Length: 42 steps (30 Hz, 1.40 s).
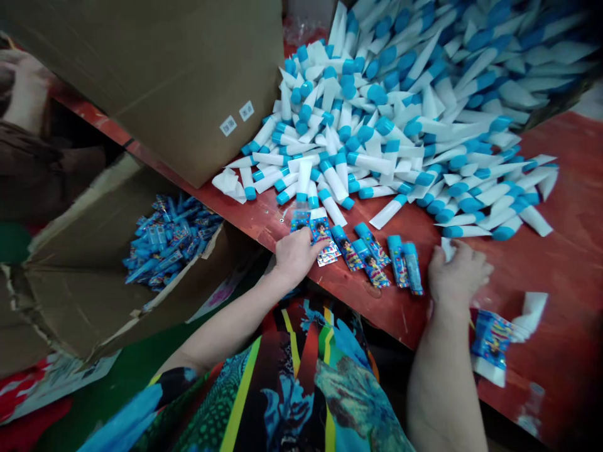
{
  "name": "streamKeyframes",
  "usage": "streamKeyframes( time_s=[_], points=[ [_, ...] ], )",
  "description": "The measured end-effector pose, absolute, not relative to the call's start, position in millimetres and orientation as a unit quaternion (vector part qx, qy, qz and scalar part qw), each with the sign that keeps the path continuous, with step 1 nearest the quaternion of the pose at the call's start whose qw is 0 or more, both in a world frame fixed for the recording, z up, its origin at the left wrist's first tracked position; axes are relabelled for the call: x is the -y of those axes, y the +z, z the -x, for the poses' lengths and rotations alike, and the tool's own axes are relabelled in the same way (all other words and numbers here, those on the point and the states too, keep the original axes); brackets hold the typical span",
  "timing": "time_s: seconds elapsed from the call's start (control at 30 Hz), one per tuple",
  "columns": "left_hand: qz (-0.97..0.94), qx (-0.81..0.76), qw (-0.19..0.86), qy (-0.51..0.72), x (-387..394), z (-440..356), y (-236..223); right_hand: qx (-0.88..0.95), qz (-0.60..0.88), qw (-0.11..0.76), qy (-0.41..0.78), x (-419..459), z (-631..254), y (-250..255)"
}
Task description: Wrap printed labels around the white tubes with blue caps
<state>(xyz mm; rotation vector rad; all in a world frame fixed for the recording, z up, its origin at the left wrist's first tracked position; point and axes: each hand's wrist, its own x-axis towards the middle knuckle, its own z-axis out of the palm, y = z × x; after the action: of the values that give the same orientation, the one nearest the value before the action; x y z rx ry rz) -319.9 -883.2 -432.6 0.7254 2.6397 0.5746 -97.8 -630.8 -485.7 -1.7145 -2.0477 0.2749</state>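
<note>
My left hand is closed at the table's near edge, its thumb over a small stack of blue printed wrappers. Just beyond it lie white tubes with blue caps. Beside the stack, several blue-capped tubes in printed wrappers form a loose row. My right hand is curled over the table to the right of that row. A small white piece shows at its thumb; the rest is hidden by the hand. Near the right forearm lies a pack of printed wrappers with a white strip.
A large heap of white tubes covers the back of the red table. A tall cardboard box stands at left. Below it, an open carton holds blue wrapped tubes. Another person's hand shows far left.
</note>
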Motion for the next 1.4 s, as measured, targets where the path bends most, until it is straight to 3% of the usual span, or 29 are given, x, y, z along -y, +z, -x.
streamKeyframes(
  time_s=[0.23,0.4,0.57,0.77,0.87,0.97,1.1,1.27,1.4],
  points=[
    [-0.22,-0.906,0.213,0.294,881.5,335.1,-431.5,0.777,0.414,0.434,0.193,718.9,126.6,-478.6],
    [-0.228,-0.893,0.234,0.309,883.1,342.1,-433.5,0.807,0.305,0.307,0.402,793.8,169.8,-484.1],
    [-0.277,-0.879,0.267,0.284,891.2,344.8,-428.4,0.817,0.367,0.281,0.346,782.4,169.9,-499.0],
    [-0.303,-0.916,0.187,0.184,899.7,337.0,-410.5,0.772,0.407,0.33,0.361,759.3,161.7,-483.5],
    [-0.295,-0.883,0.207,0.301,898.0,334.1,-409.8,0.717,0.372,0.331,0.488,764.3,175.7,-475.4],
    [-0.233,-0.786,0.325,0.472,891.7,330.4,-412.3,0.654,0.34,0.292,0.61,769.2,191.8,-466.5],
    [-0.115,-0.67,0.457,0.573,881.4,320.6,-415.4,0.619,0.322,0.262,0.667,769.1,199.3,-454.3],
    [-0.074,-0.641,0.441,0.623,871.7,310.3,-426.1,0.625,0.345,0.27,0.646,764.8,195.9,-454.2],
    [-0.176,-0.721,0.362,0.564,869.4,314.9,-434.4,0.636,0.334,0.263,0.644,754.0,193.9,-463.4]
  ],
)
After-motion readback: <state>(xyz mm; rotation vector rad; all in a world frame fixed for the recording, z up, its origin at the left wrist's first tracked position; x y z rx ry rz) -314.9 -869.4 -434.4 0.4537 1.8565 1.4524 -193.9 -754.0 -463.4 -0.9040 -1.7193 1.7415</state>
